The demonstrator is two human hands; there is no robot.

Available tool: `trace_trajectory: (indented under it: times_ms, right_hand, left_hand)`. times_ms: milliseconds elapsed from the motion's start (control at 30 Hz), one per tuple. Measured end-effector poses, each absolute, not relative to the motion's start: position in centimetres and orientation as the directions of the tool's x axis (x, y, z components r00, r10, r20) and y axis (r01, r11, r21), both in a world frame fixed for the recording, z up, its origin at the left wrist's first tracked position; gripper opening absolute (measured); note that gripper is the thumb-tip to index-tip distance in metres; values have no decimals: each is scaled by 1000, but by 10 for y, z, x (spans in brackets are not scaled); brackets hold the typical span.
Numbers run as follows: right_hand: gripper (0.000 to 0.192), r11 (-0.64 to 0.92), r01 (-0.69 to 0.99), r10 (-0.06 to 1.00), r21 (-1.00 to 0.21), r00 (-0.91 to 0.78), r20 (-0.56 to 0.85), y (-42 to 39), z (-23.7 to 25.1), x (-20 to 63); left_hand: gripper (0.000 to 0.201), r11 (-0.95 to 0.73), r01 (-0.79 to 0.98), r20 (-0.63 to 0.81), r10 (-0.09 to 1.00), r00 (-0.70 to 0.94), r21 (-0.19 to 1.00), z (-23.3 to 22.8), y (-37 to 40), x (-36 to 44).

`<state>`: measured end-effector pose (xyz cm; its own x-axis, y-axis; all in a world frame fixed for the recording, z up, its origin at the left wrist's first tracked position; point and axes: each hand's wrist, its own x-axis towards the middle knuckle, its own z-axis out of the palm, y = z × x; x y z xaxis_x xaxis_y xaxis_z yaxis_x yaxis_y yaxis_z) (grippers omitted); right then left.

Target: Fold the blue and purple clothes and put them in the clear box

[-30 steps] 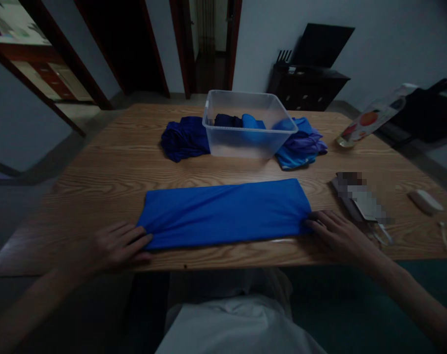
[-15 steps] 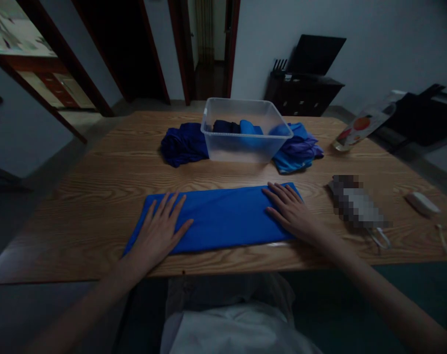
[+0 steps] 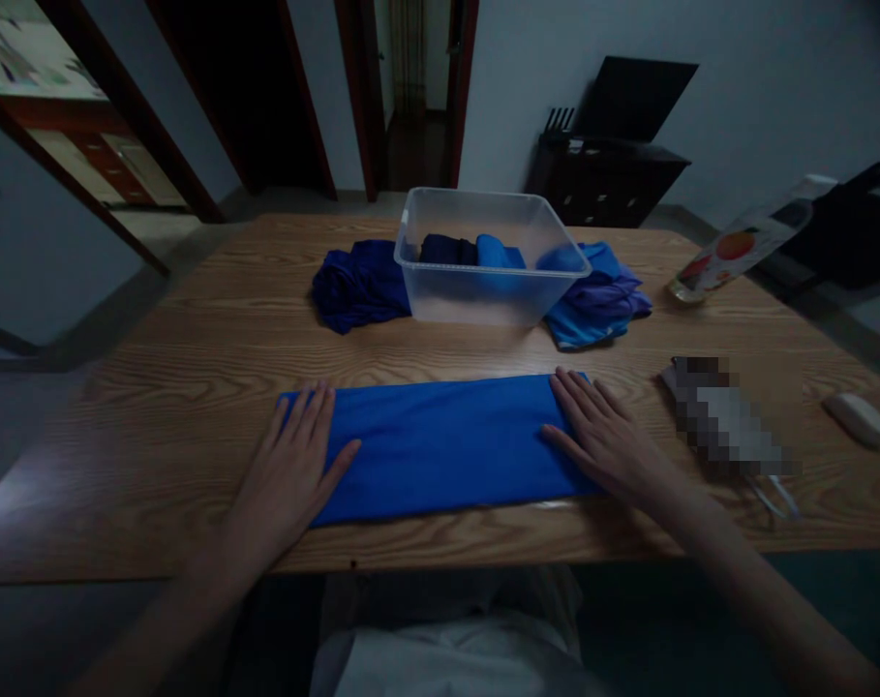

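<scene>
Folded blue cloth lay near the front edge of the wooden table, left hand pressed flat on its left end, right hand flat on its right end, fingers spread, clear plastic bin behind

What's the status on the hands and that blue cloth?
Left hand flat, fingers spread, on folded blue cloth's left end. Right hand flat on right end. Cloth lies in long strip near table edge. Clear bin beyond, nothing between.
</scene>
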<state>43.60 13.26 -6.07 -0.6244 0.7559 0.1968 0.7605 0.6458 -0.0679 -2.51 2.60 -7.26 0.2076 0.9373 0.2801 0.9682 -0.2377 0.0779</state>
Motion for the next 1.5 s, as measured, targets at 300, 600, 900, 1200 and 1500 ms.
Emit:
trace_trajectory:
  times_ms: [300, 600, 900, 1200, 1500]
  right_hand:
    - [85, 865, 474, 498, -163, -851, 169, 113, -55, 312]
    - [84, 824, 521, 556, -221, -818, 146, 111, -62, 319]
    - [126, 823, 461, 501, -330, -864, 42, 141, -49, 337]
    - [129, 766, 492, 561, -414, -826, 59, 132, -52, 338]
    - [80, -30, 211, 926, -977, -361, -107, 74, -46, 272]
  left_hand:
    - [69, -535, 845, 154, 835, 528, 4, -45, 60, 65]
    - [86, -529, 840, 94, 849, 521, 121, -59, 67, 60]
    - [127, -499, 837, -62, 850, 523, 225, -53, 72, 60]
    - [147, -489, 841, -86, 851, 518, 231, -55, 71, 63]
    - [143, -526, 823, -55, 835, 548, 217, -58, 70, 62]
